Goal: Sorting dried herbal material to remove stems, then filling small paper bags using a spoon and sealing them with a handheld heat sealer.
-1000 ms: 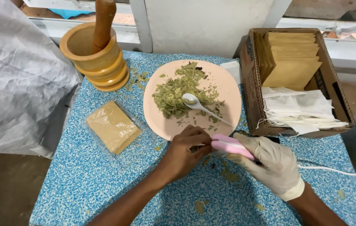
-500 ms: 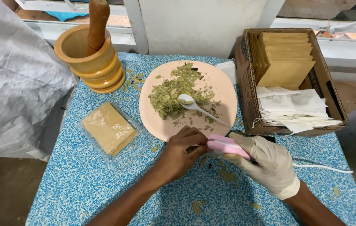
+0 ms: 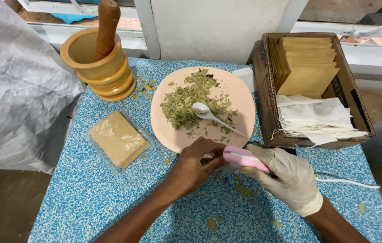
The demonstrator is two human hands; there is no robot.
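While the gloved right hand [image 3: 292,177] clamped a pink sealer [image 3: 244,158] just below the plate [image 3: 240,96], bare left-hand fingers [image 3: 195,164] pinched something hidden at its tip, steadying it.

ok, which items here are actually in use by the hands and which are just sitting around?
In use:
- pink handheld sealer, gripped by the gloved right hand
- bare left hand, pinching something small at the sealer's tip; too hidden to identify

Lying about:
- pink plate of dried leaves with white spoon
- wooden mortar and pestle
- bagged tan packets
- cardboard box
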